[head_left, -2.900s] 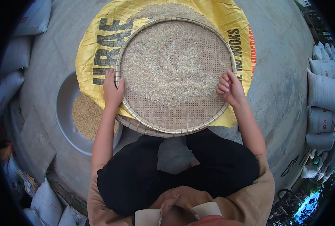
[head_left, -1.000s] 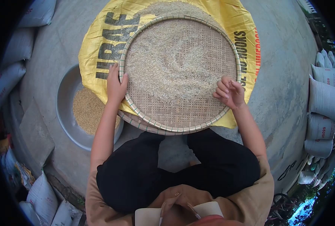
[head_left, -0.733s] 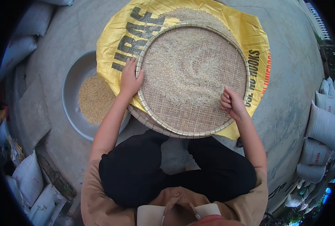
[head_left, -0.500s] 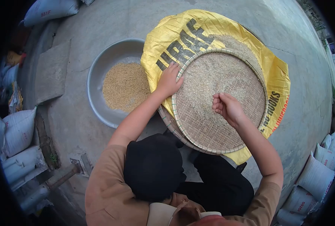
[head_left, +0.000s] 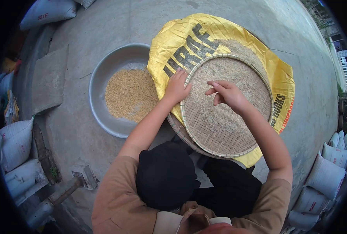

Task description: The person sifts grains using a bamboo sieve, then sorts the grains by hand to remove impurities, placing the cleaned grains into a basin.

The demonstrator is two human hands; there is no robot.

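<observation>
A round woven bamboo winnowing tray lies tilted on a yellow printed sack, with pale grain spread across its upper and middle part. My left hand rests at the tray's left rim, fingers stretched over the sack and thumb near the rim. Over the grain hovers my right hand, its index finger extended and the other fingers loosely bent and apart. Nothing shows in it. Part of a second woven tray juts out beneath the first.
To the left stands a wide metal basin holding golden grain. More pale grain lies on the sack behind the tray. Filled white sacks are stacked at the right, with others at the left. A metal pipe lies lower left.
My right hand has moved up and left over the grain, and its fingers have gone from a pinch to spread. My left hand stays at the rim. The view has shifted slightly.
</observation>
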